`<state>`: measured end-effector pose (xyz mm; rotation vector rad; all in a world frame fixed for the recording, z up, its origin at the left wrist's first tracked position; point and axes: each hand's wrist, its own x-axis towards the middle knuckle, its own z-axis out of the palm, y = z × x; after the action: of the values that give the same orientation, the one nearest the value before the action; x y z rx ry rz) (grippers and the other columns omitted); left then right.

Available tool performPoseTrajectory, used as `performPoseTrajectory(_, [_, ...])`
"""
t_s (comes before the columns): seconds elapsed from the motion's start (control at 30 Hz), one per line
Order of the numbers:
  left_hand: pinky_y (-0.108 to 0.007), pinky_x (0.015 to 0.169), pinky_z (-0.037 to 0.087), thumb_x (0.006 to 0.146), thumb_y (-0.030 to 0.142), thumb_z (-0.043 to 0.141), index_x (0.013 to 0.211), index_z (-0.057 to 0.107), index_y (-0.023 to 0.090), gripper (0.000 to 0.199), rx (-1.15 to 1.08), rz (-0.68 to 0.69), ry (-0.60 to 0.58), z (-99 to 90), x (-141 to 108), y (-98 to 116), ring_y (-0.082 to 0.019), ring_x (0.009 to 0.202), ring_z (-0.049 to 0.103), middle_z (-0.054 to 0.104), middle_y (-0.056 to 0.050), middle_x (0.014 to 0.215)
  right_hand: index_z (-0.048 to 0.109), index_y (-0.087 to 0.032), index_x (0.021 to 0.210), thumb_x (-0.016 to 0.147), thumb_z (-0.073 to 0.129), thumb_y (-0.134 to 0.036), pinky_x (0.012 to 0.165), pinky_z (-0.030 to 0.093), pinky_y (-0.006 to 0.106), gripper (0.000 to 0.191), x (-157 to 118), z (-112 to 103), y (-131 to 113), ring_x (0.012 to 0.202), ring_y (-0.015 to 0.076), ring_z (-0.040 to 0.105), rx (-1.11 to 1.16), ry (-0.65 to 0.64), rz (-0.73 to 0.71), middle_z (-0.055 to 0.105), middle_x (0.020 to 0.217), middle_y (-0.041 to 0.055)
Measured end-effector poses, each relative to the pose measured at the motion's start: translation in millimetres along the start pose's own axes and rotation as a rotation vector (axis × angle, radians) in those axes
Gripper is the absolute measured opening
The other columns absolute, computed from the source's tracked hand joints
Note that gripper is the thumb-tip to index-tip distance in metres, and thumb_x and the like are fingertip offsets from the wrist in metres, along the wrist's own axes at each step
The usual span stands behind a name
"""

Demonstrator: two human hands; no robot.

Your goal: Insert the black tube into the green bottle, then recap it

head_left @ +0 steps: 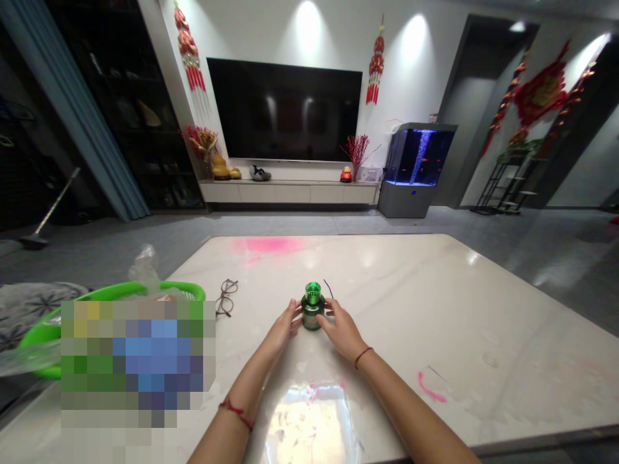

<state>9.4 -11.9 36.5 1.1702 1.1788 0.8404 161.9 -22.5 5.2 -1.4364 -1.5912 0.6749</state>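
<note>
A small dark-green glass bottle [312,319] stands upright on the pale marble-look table [416,290], topped by a brighter green, faceted cap [313,293]. Both hands hold the bottle from its sides. The fingers of my left hand [284,327] curve against its left side. On the right, my right hand [342,330] has its thumb across the bottle's front, with the other fingers at its right side and partly hidden. A thin dark strand [329,287] lies just behind the bottle.
Eyeglasses [225,296] lie left of the hands. A green basket [186,287] holding plastic bags stands at the left, partly pixelated. Pink stains [268,244] mark the table's far edge, and another pink smear [432,388] lies at right. Beyond are a television and fish tank.
</note>
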Motion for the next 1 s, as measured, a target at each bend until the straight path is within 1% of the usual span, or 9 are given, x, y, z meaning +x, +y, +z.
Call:
performPoseTrajectory(0.2, [-0.039,0.097,0.032,0.074,0.066,0.037,0.119,0.052,0.017,0.068,-0.01,-0.045,-0.062,-10.8,-14.1,5.2,-0.027,0.116,0.048,0.046,-0.014,0.132,0.053,-0.019,0.101,0.079,0.048,-0.041,0.085,0.042,0.034,0.031,-6.0,-10.4,-8.5,0.096,0.0201,0.058,0.142,-0.047,0.094,0.063,0.103,0.0084])
performPoseTrajectory(0.3, [-0.038,0.096,0.033,0.076,0.055,0.045,0.114,0.054,0.018,0.054,0.039,-0.047,-0.1,-14.1,-19.8,7.3,-0.025,0.112,0.051,0.051,-0.012,0.127,0.055,-0.019,0.093,0.078,0.05,-0.042,0.081,0.043,0.032,0.028,-8.1,-15.5,-11.4,0.091,0.0193,0.06,0.15,-0.062,0.116,0.065,0.097,0.0076])
performPoseTrajectory(0.4, [-0.037,0.093,0.036,0.071,0.038,0.055,0.107,0.056,0.018,0.041,0.139,-0.046,-0.11,-18.5,-23.6,6.9,-0.024,0.11,0.053,0.057,-0.01,0.12,0.056,-0.018,0.086,0.075,0.053,-0.042,0.075,0.045,0.03,0.026,-8.9,-21.5,-12.0,0.083,0.0181,0.061,0.156,-0.114,0.136,0.066,0.088,0.0058])
performPoseTrajectory(0.5, [-0.037,0.093,0.038,0.065,0.024,0.06,0.101,0.058,0.017,0.037,0.16,0.046,-0.171,-21.4,-22.6,2.6,-0.023,0.11,0.052,0.059,-0.01,0.116,0.058,-0.018,0.082,0.071,0.057,-0.043,0.071,0.045,0.029,0.028,-8.4,-27.3,-12.4,0.078,0.0176,0.061,0.156,-0.129,0.149,0.066,0.082,0.005])
performPoseTrajectory(0.57, [-0.037,0.094,0.038,0.061,0.016,0.062,0.103,0.057,0.017,0.042,0.128,0.154,-0.209,-21.0,-19.3,-1.8,-0.022,0.111,0.051,0.058,-0.011,0.118,0.059,-0.017,0.086,0.069,0.059,-0.046,0.069,0.045,0.028,0.034,-7.9,-29.9,-14.6,0.077,0.0174,0.061,0.163,-0.071,0.141,0.066,0.083,0.0057])
performPoseTrajectory(0.63, [-0.038,0.094,0.039,0.058,0.012,0.063,0.106,0.054,0.017,0.049,0.125,0.226,-0.187,-18.3,-14.9,-6.8,-0.023,0.11,0.052,0.057,-0.012,0.119,0.058,-0.017,0.093,0.065,0.063,-0.046,0.068,0.046,0.028,0.041,-7.6,-30.4,-19.2,0.077,0.0172,0.061,0.168,0.004,0.098,0.065,0.088,0.0068])
performPoseTrajectory(0.73, [-0.039,0.093,0.04,0.057,0.016,0.068,0.105,0.053,0.016,0.05,0.17,0.285,-0.153,-11.4,-8.9,-15.0,-0.023,0.105,0.055,0.059,-0.013,0.114,0.059,-0.018,0.095,0.057,0.07,-0.04,0.069,0.047,0.029,0.046,-7.0,-26.0,-28.4,0.08,0.0176,0.06,0.14,0.034,-0.014,0.064,0.093,0.0061])
performPoseTrajectory(0.87, [-0.037,0.093,0.039,0.055,0.018,0.072,0.106,0.052,0.016,0.055,0.237,0.366,-0.069,-0.4,-3.8,-27.0,-0.022,0.103,0.055,0.06,-0.011,0.111,0.06,-0.018,0.088,0.058,0.069,-0.035,0.073,0.046,0.03,0.036,-5.5,-13.9,-36.4,0.081,0.0181,0.058,0.069,0.098,-0.061,0.064,0.087,0.0041])
performPoseTrajectory(1.0, [-0.033,0.084,0.043,0.056,0.023,0.072,0.104,0.052,0.016,0.052,0.323,0.404,-0.004,11.3,-2.7,-35.9,-0.022,0.096,0.058,0.062,-0.009,0.104,0.061,-0.018,0.086,0.06,0.068,-0.034,0.074,0.045,0.031,0.031,-5.1,-5.2,-35.7,0.08,0.0191,0.058,-0.021,0.188,-0.071,0.063,0.082,0.0045])
